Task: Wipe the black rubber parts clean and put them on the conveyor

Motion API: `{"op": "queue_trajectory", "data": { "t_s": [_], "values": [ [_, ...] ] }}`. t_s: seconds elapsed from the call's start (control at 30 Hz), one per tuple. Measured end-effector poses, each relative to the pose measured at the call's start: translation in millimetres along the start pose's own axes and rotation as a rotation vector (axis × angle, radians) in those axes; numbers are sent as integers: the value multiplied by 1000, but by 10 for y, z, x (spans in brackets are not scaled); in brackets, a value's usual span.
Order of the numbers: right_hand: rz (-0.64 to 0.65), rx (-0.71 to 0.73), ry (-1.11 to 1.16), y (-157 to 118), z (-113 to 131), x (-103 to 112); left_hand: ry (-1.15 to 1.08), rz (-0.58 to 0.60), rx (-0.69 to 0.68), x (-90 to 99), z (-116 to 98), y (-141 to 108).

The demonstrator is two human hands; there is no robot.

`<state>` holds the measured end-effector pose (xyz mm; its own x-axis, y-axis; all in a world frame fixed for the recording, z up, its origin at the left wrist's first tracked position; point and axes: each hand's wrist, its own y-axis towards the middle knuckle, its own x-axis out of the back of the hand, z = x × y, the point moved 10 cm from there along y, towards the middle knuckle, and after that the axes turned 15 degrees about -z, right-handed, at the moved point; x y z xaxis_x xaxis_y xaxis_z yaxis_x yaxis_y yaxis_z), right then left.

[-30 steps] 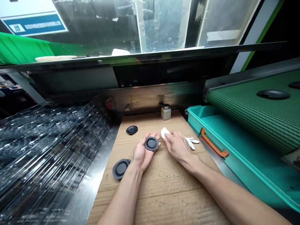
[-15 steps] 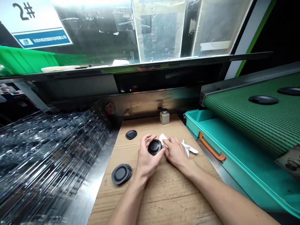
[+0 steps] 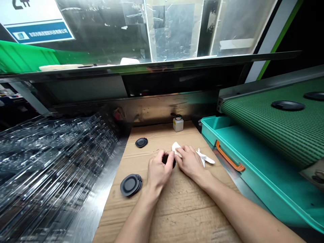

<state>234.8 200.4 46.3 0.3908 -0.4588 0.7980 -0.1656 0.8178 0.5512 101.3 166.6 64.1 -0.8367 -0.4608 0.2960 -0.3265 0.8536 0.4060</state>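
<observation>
My left hand [image 3: 159,171] is closed on a small black round plastic cover [image 3: 165,159], mostly hidden behind its fingers. Beside it, my right hand [image 3: 190,162] presses a folded white wipe [image 3: 175,145] between thumb and fingers, close to the cover's right edge. More white cloth [image 3: 207,159] sticks out past the right hand. On the cardboard to the left lies a fanned stack of black covers [image 3: 129,185]. Farther back rests another black cover [image 3: 141,142], possibly more than one.
A small white bottle [image 3: 178,124] stands at the back of the cardboard sheet [image 3: 184,212]. Clear plastic trays [image 3: 55,162] are piled at left. At right, a teal bin [image 3: 255,158] with an orange handle sits below a green conveyor belt [image 3: 273,131] carrying black covers [image 3: 288,105].
My left hand has turned the cover, so its face no longer shows, and its thumb and fingers have drawn together. The right hand stays beside it with the wipe. The view has tilted slightly downward.
</observation>
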Motion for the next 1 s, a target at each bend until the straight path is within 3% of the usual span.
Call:
{"op": "queue_trajectory", "data": {
  "t_s": [0.1, 0.2, 0.4, 0.47, 0.53, 0.63, 0.7, 0.83, 1.0],
  "values": [
    [-13, 2, -4, 2, 16, 19, 323, -25, -77, 34, 191, 89],
    [-21, 7, 11, 1, 20, 30, 383, -48, -96, 119, 234, 78],
    [-27, 8, 36, 11, 11, 9, 263, 287, -106, 92, 82, -100],
    [-27, 10, 33, 14, 15, 6, 303, 272, -138, 220, 61, 107],
    [-30, 7, 26, 17, 14, 15, 406, 198, -148, 415, 134, 484],
    [-27, 2, 23, 18, 11, 24, 637, 72, -80, 725, 422, 1105],
    [-24, -4, 26, 18, 6, 23, 696, 86, -14, 793, 643, 1368],
    [-39, -12, 37, 27, -4, 26, 680, 148, 19, 710, 873, 1525],
    [-47, -12, 45, 33, -13, 28, 634, 193, 34, 582, 931, 1522]
  ]
}}
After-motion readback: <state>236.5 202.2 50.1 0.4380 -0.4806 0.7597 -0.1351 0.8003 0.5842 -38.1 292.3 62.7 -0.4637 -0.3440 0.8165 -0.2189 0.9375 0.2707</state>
